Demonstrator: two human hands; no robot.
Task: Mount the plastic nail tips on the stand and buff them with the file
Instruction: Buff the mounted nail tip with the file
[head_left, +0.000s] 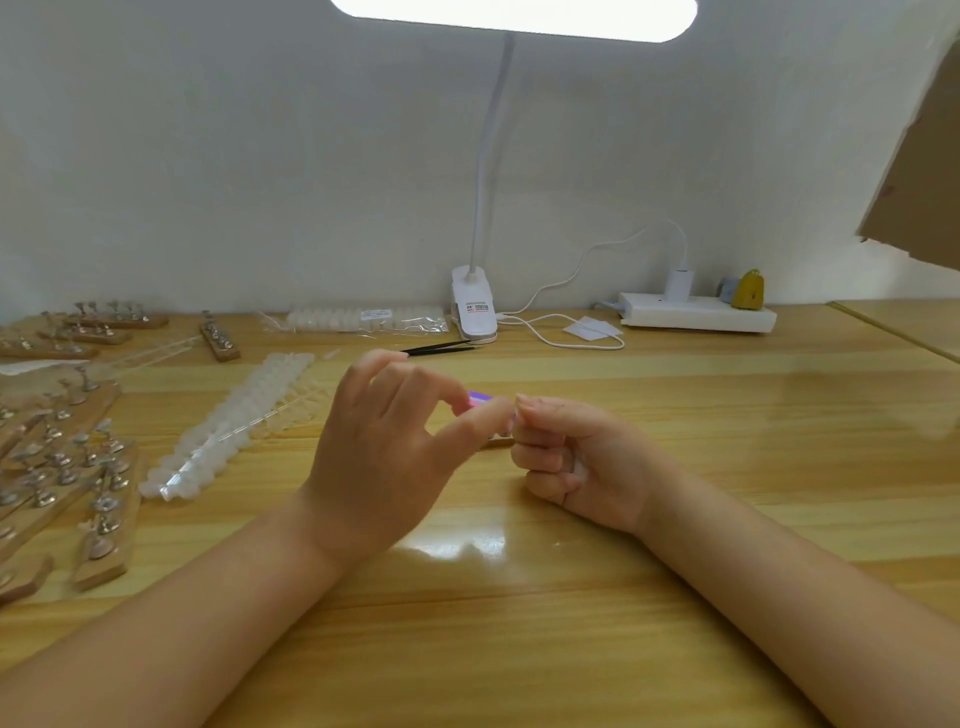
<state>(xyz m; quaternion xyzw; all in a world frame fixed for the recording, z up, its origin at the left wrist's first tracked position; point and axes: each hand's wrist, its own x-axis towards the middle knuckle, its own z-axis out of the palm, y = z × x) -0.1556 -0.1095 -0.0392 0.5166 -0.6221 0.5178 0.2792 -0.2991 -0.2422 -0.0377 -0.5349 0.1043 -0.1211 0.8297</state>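
My left hand (379, 457) pinches a small pink and purple file (480, 398) between thumb and forefinger at the table's middle. My right hand (571, 457) is closed in a fist right beside it, its thumb tip touching the left thumb. A sliver of a wooden nail stand (497, 442) shows under the two thumbs and seems to be held in the right fist. The nail tip on it is hidden. Strips of clear plastic nail tips (228, 436) lie to the left of my hands.
Several wooden stands with metal holders (98, 499) crowd the left edge. Along the back wall are a bag of nail tips (363, 318), black tweezers (441, 347), a clip lamp (472, 306) with its cable, and a white power strip (696, 312). Brown cardboard (924, 182) hangs at the upper right.
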